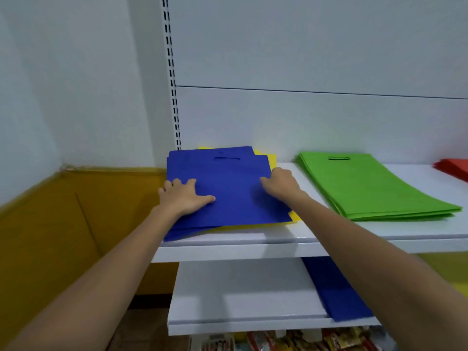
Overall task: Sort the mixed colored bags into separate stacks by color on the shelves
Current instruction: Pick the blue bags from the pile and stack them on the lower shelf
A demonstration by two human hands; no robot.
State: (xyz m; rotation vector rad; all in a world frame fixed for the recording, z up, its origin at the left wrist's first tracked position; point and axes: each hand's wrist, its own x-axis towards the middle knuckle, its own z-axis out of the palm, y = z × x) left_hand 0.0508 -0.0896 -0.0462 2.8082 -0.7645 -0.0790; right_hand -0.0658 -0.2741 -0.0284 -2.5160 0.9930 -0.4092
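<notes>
On the upper white shelf (253,239) lies a mixed pile: blue bags (228,188) on top, yellow bags (271,158) showing underneath at the back and front right. My left hand (183,196) rests on the left part of the top blue bag, its thumb flat on the bag and its fingers curled down over the pile's left edge. My right hand (281,184) sits on the right side of the blue bag with its fingers curled at the bag's edge; whether it pinches the bag is unclear. A stack of green bags (367,186) lies to the right.
Red bags (453,167) peek in at the far right of the same shelf. A blue bag stack (336,292) lies on the lower shelf (240,300). Packaged goods (291,340) fill the level below. A slotted upright (171,72) and a yellow-brown wall panel (76,211) stand to the left.
</notes>
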